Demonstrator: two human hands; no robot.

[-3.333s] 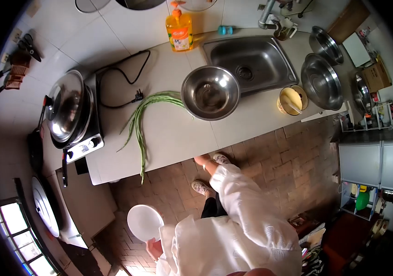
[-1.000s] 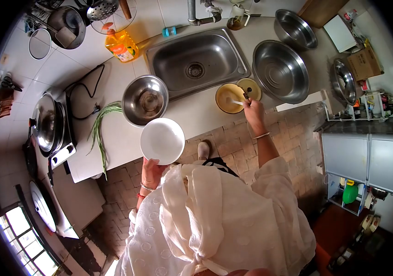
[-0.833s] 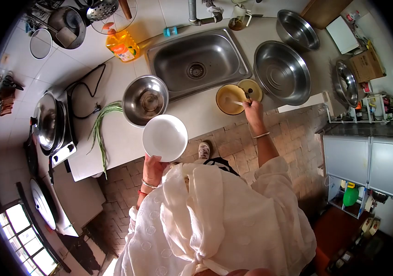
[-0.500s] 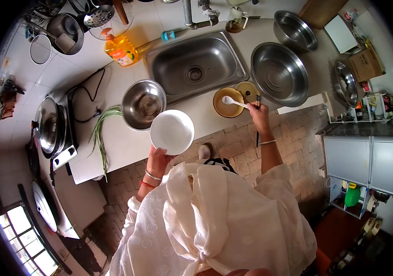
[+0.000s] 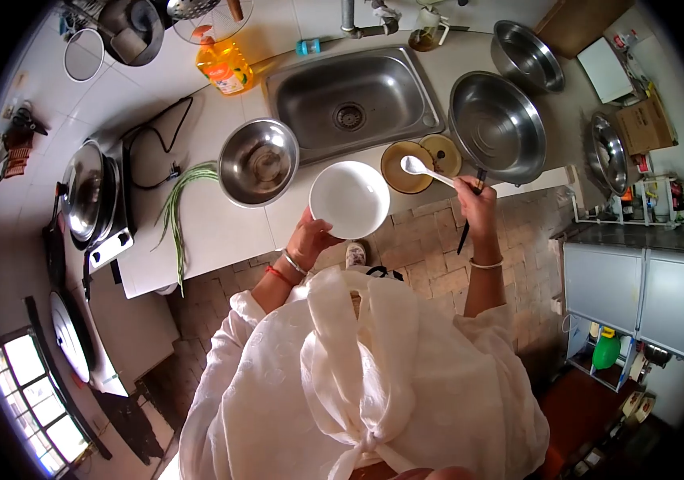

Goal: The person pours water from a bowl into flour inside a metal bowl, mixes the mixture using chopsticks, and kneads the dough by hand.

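My left hand [image 5: 310,242] grips the rim of a white bowl [image 5: 350,200], which is tilted with its inside facing up and looks empty. In my right hand [image 5: 478,206] are a white spoon [image 5: 416,166] and dark, thin sticks [image 5: 463,238] that look like chopsticks. The spoon's head reaches left over a yellowish bowl [image 5: 394,178] at the counter's front edge. Beside that bowl sits a smaller yellowish lid or dish [image 5: 448,148]. To the left of the white bowl stands a steel bowl [image 5: 234,168] on the counter.
A steel sink [image 5: 310,148] is set into the counter, with a bottle of orange liquid [image 5: 226,70] behind its left corner. Large steel basins [image 5: 498,120] stand to the right. Green onions [image 5: 172,228] lie near the stove [image 5: 110,250] on the left.
My left hand has moved right with the white bowl, nearer the yellowish bowl. My right hand has shifted slightly right and down, still holding the spoon and sticks. The camera view has shifted somewhat.
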